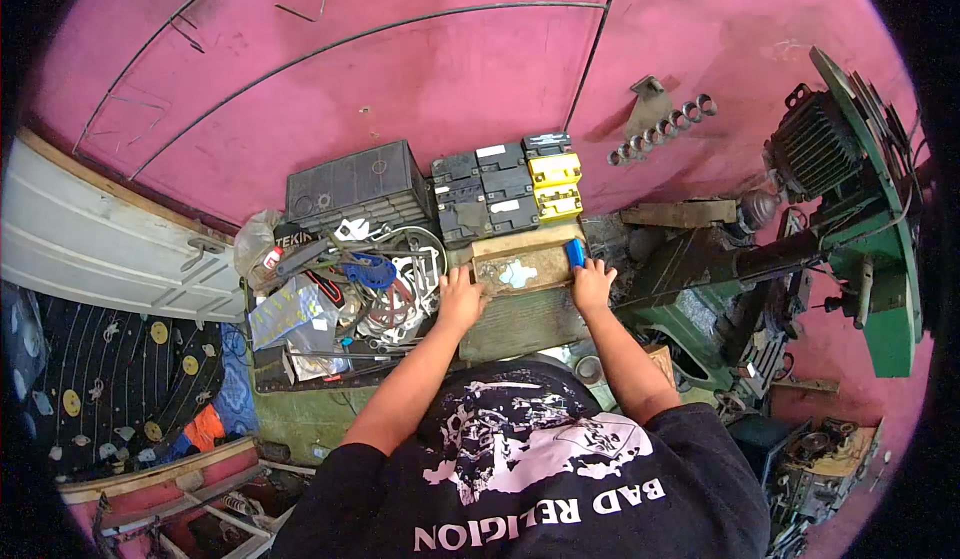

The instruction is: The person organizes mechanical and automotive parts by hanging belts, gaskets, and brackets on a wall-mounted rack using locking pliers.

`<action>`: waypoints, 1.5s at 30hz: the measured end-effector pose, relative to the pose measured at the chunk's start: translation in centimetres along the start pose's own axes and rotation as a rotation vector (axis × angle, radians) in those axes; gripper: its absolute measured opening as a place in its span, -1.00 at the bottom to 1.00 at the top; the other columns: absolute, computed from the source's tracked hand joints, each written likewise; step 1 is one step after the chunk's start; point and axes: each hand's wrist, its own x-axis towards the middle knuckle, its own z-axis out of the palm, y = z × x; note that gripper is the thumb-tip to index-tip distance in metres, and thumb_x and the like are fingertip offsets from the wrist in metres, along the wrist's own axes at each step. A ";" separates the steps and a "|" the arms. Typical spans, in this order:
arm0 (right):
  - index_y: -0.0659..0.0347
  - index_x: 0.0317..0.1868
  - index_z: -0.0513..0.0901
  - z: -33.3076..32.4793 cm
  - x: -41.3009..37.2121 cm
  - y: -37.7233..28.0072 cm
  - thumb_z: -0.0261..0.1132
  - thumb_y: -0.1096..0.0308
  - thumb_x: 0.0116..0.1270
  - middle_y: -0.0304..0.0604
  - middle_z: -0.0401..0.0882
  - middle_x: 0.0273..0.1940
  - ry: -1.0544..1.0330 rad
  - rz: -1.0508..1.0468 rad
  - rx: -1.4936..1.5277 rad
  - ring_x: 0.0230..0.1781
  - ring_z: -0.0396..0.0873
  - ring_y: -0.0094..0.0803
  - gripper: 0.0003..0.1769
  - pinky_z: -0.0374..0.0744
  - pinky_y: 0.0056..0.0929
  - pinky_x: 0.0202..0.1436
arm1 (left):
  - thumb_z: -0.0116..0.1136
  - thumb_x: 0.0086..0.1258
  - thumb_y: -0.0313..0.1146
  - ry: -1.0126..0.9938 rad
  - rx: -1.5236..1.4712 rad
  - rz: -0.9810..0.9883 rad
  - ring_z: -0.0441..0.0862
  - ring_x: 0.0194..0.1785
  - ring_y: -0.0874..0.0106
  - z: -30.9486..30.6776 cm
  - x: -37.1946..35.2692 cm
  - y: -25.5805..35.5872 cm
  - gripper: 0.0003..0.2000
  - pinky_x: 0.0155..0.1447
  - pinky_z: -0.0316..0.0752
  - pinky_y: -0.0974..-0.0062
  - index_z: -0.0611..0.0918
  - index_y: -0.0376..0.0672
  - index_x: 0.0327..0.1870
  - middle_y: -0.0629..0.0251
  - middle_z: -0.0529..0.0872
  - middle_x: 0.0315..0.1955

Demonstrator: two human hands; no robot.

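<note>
A shallow brown wooden box (540, 270) with a pale blue patch (517, 274) on it lies across the worn board in front of me. At its left end my left hand (461, 301) grips the edge, thumb toward the box. My right hand (593, 285) holds the opposite end, its fingers curled at the corner. Right beside those fingers, a small bright blue object (575, 253) rests at the box's right end. The ribbed board (520, 326) lies just below the box, toward my body.
Black batteries (485, 189) and yellow ones (556, 186) stand behind the box, with a large black case (355, 187) to their left. Tools and cables (385, 284) crowd the left side. On the right stands a green machine (885, 289) with a motor. A pink wall rises behind.
</note>
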 end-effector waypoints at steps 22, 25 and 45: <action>-0.24 0.01 0.75 -0.9 0.4 -0.8 0.27 0.25 0.35 -0.20 0.62 0.15 -0.071 -0.008 0.038 0.24 0.47 -0.16 -0.73 0.32 0.25 0.28 | 0.43 0.25 0.04 -0.091 -0.071 -0.184 0.38 0.32 0.15 -1.7 -0.1 0.4 -0.48 0.38 0.23 0.00 0.71 0.16 0.24 0.15 0.57 0.25; -0.36 0.23 0.66 -2.5 -2.0 -1.3 0.46 0.25 0.16 -0.11 0.29 0.53 0.077 -0.021 0.181 0.37 0.37 -0.07 -0.43 0.27 0.28 0.32 | 0.41 0.29 0.00 0.065 -0.205 -0.156 0.38 0.32 0.09 -2.6 -2.3 0.0 -0.41 0.39 0.28 0.02 0.61 0.12 0.35 0.06 0.55 0.23; -0.17 0.27 0.60 -7.4 -4.3 -25.8 0.43 0.34 0.21 -0.29 0.52 0.31 0.277 -0.740 0.557 0.24 0.43 -0.15 -0.42 0.27 0.11 0.23 | 0.40 0.28 -0.31 0.644 -0.165 -0.561 0.42 0.25 0.01 -11.6 -16.7 -17.2 -0.48 0.37 0.36 0.08 0.57 -0.13 0.29 0.11 0.53 0.32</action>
